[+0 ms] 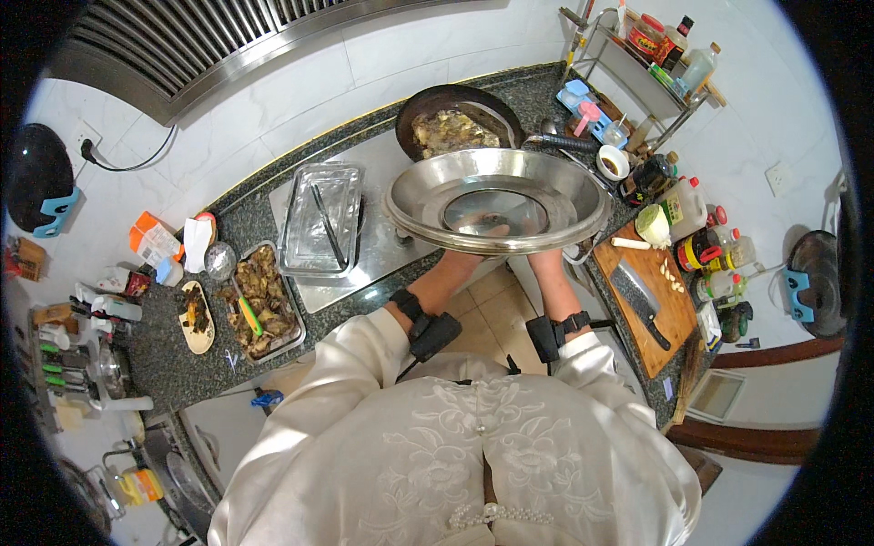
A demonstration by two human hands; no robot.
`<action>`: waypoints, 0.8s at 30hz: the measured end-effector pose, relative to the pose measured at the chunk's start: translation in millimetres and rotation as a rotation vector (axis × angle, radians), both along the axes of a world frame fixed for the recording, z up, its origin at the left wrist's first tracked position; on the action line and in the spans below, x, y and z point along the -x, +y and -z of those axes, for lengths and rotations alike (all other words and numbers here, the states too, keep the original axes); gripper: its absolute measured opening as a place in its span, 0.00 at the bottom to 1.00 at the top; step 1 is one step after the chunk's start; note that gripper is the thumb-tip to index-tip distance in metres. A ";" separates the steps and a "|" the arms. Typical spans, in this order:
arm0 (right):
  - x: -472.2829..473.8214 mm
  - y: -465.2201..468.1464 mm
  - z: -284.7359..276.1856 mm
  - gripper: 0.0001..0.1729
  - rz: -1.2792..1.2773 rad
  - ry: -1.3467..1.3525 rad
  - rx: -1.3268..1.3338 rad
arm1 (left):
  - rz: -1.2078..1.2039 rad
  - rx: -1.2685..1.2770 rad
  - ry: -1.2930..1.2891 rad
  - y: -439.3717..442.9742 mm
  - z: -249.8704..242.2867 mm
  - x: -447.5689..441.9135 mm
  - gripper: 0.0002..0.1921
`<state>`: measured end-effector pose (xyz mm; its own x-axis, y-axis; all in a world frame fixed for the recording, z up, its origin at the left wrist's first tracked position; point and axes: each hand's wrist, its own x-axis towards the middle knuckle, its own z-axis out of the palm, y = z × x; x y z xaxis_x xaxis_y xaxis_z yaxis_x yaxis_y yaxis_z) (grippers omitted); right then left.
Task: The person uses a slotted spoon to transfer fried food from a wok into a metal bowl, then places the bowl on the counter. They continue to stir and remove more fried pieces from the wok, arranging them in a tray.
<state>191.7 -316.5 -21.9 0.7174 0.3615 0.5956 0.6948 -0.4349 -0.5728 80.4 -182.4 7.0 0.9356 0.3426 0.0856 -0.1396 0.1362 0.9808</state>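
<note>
Both hands hold a wide stainless steel lid with a round glass middle (502,183) in front of me, above the front of the cooktop. My left hand (471,259) grips it from below at the near side, and some fingers show through the glass. My right hand (544,258) is under the near rim a little to the right; its fingers are mostly hidden by the metal. Just behind the lid, a dark wok (509,112) with browned food (454,133) in it sits on the stove, its black handle (563,142) pointing right.
Left of the wok stands a glass baking dish (321,256) with black chopsticks (328,225). Farther left are a tray of browned food (263,276) and an oval plate (198,340). At right, a cleaver (635,290) lies on a cutting board (614,307), beside several bottles and a small sauce bowl (608,153).
</note>
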 end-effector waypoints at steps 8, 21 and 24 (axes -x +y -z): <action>14.8 8.0 13.5 0.19 0.018 0.088 -0.078 | 0.018 -0.116 0.024 13.2 18.2 5.9 0.15; 43.7 4.8 8.9 0.15 0.152 0.327 -0.071 | -0.131 -0.355 -0.041 21.1 26.0 28.0 0.16; 40.6 5.5 11.5 0.13 0.095 0.462 -0.304 | -0.140 -0.328 0.023 22.7 33.4 29.0 0.15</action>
